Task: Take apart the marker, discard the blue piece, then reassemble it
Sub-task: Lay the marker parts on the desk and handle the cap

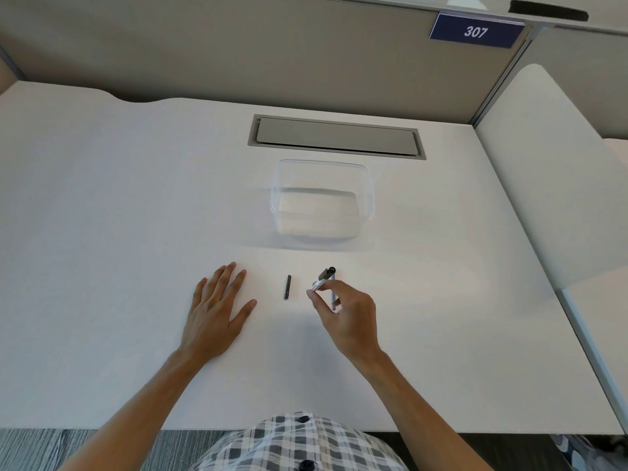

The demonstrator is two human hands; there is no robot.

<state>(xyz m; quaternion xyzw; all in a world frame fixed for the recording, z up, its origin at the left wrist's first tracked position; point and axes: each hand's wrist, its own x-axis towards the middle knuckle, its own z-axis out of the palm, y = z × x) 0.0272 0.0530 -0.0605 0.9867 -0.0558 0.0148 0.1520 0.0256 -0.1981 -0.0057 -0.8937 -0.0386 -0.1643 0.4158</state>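
From the head camera, a white desk (pixel 102 215) filled most of the frame. The left hand (pixel 215 314) lay flat on it at lower centre-left, fingers straight and slightly spread, holding nothing. The right hand (pixel 345 317), at lower centre-right, pinched the marker (pixel 323 279) between thumb and fingertips; its white barrel tilted up and to the right, ending in a dark cap. Just beside the marker, partly hidden behind the right fingers, a thin blue piece (pixel 333 297) lay upright in the frame; whether the fingers touched it could not be told. Between the two hands a small dark piece (pixel 288 286) rested on the desk, apart from both. Above them, at centre frame, stood a clear plastic container (pixel 368 195), and beyond it a grey cable hatch (pixel 336 136). A blue sign (pixel 475 30) reading 307 sat at the upper right.
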